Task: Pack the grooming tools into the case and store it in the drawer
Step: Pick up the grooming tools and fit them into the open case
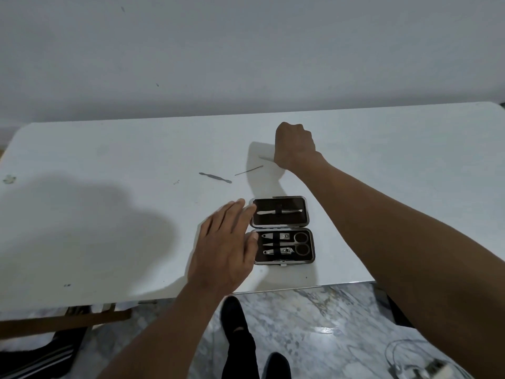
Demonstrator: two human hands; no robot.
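A small dark grooming case (312, 259) lies open near the front edge of the white table (109, 165). Its far half holds one slim metal tool (281, 212). Its near half holds scissors (299, 244) and two clippers under a strap. My left hand (226, 250) rests flat against the case's left side, fingers apart, fingertips touching the rim. My right hand (293, 144) is stretched past the case with the fingers curled shut over a thin metal tool (265, 158), whose tip sticks out to the left. A flat metal pusher (215, 177) and a fine needle-like pick (248, 170) lie loose on the table.
A grey wall stands directly behind the table. Below the table's front edge there is marble floor, with my dark shoes (235, 315). Cables and a white device (418, 370) lie at the lower right, and striped dark cloth (41, 359) at the lower left. No drawer is in view.
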